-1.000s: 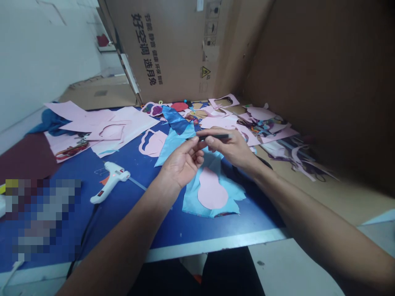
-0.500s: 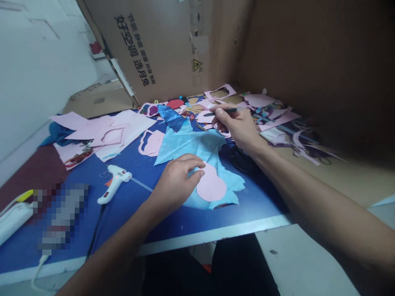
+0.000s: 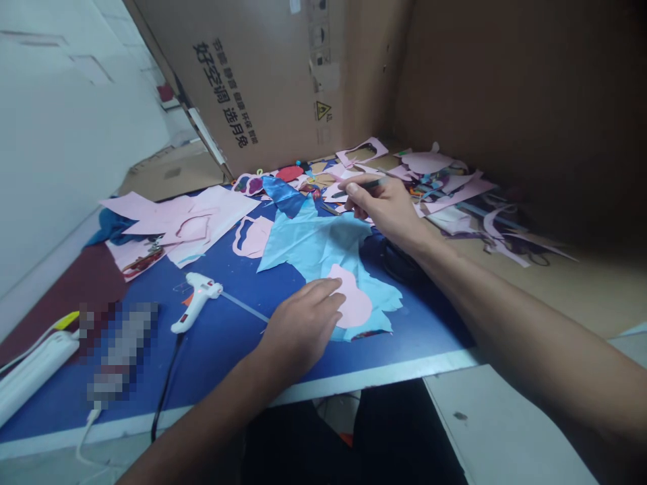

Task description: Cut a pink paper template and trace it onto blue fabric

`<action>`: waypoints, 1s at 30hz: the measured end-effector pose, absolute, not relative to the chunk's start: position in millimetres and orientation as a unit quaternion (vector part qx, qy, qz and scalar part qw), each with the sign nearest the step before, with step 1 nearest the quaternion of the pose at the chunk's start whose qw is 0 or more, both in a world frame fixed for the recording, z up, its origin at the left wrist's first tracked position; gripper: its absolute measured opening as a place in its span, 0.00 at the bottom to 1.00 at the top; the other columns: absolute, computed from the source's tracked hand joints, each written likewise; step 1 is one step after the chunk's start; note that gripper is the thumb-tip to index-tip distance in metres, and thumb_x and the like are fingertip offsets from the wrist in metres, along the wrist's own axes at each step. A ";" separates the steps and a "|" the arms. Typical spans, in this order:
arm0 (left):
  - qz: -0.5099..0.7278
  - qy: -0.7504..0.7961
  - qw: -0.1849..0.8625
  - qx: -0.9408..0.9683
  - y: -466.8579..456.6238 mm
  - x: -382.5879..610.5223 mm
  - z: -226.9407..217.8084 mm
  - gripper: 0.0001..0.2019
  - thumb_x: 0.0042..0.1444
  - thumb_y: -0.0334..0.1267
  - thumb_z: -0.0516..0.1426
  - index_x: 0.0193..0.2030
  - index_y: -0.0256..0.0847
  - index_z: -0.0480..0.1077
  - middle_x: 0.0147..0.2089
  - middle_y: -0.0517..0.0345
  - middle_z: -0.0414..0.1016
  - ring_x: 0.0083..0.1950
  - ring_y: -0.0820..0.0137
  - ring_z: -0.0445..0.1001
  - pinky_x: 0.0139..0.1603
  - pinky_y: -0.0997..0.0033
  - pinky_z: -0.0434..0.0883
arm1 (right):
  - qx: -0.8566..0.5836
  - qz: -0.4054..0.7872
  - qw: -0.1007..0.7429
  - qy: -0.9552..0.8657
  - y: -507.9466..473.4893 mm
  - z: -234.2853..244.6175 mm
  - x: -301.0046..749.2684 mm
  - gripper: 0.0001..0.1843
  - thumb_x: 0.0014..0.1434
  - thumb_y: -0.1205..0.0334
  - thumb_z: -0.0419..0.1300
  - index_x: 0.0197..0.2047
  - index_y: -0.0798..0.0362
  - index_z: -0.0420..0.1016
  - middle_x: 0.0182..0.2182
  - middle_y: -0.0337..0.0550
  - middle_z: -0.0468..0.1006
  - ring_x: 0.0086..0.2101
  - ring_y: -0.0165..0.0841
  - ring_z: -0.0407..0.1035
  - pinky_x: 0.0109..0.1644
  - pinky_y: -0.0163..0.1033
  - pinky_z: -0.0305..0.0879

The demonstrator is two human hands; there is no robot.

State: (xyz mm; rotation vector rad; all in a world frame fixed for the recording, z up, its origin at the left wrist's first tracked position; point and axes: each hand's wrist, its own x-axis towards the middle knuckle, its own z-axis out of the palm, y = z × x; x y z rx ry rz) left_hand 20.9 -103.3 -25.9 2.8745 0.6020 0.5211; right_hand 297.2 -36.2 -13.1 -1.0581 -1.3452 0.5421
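Note:
My left hand [image 3: 306, 323] lies with its fingers stretched out over the left side of a pink paper cutout [image 3: 356, 306] with a rounded outline. Under the cutout is a light blue cloth [image 3: 328, 239] with jagged edges, spread wrinkled on the table. My right hand [image 3: 377, 202] is closed around a dark pen [image 3: 373, 183], held up near the far end of the cloth, its tip pointing left and apart from the cutout. A shiny darker blue cloth piece [image 3: 286, 195] overlaps the light blue cloth at its far left corner.
A white glue gun [image 3: 196, 302] with a glue stick and black cord lies on the blue table [image 3: 212, 370]. Pink paper sheets [image 3: 176, 219] are at left, a power strip [image 3: 38, 370] nearer. Scraps [image 3: 445, 182] pile up before the cardboard walls [image 3: 273, 81].
My left hand has shifted down and its fingers have moved from the cutout's upper edge to lie across its left side. The right hand still holds the pen; the view has shifted slightly.

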 end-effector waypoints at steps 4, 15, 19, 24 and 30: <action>0.134 0.197 0.073 0.968 -102.4 29.7 -31.5 0.13 0.73 0.29 0.56 0.58 0.36 0.79 0.70 0.42 0.80 0.73 0.54 0.77 0.73 0.51 0.78 | -0.466 0.240 0.619 -0.585 -36.4 -12.2 297.2 0.35 0.60 0.24 0.70 0.44 0.50 0.87 0.29 0.40 0.83 0.25 0.30 0.71 0.28 0.37 0.68; 0.060 0.189 0.063 0.978 -99.0 35.4 -34.9 0.14 0.73 0.27 0.56 0.58 0.35 0.80 0.69 0.39 0.80 0.71 0.52 0.78 0.71 0.49 0.78 | -0.473 0.251 0.607 -0.587 -36.3 -13.9 295.6 0.37 0.59 0.22 0.70 0.46 0.50 0.87 0.28 0.41 0.82 0.24 0.31 0.70 0.28 0.38 0.69; 0.019 0.204 0.045 0.978 -101.3 42.0 -26.9 0.12 0.73 0.28 0.56 0.54 0.36 0.81 0.68 0.39 0.79 0.66 0.52 0.80 0.66 0.49 0.80 | -0.476 0.252 0.608 -0.583 -36.5 -13.7 295.4 0.38 0.57 0.20 0.70 0.45 0.50 0.87 0.28 0.41 0.83 0.24 0.31 0.70 0.28 0.38 0.69; -0.002 0.225 0.012 0.974 -103.6 48.3 -26.3 0.10 0.75 0.33 0.56 0.55 0.39 0.79 0.69 0.42 0.78 0.63 0.53 0.80 0.61 0.53 0.80 | -0.473 0.251 0.608 -0.587 -36.9 -13.4 295.3 0.39 0.57 0.20 0.70 0.44 0.51 0.87 0.27 0.41 0.82 0.24 0.31 0.70 0.28 0.38 0.68; -0.015 0.220 0.003 0.975 -102.4 51.6 -27.8 0.15 0.76 0.36 0.58 0.65 0.36 0.74 0.69 0.41 0.78 0.62 0.53 0.79 0.60 0.52 0.79 | -0.486 0.252 0.598 -0.585 -37.6 -14.0 294.6 0.33 0.62 0.27 0.71 0.44 0.52 0.87 0.28 0.42 0.82 0.24 0.32 0.70 0.28 0.38 0.69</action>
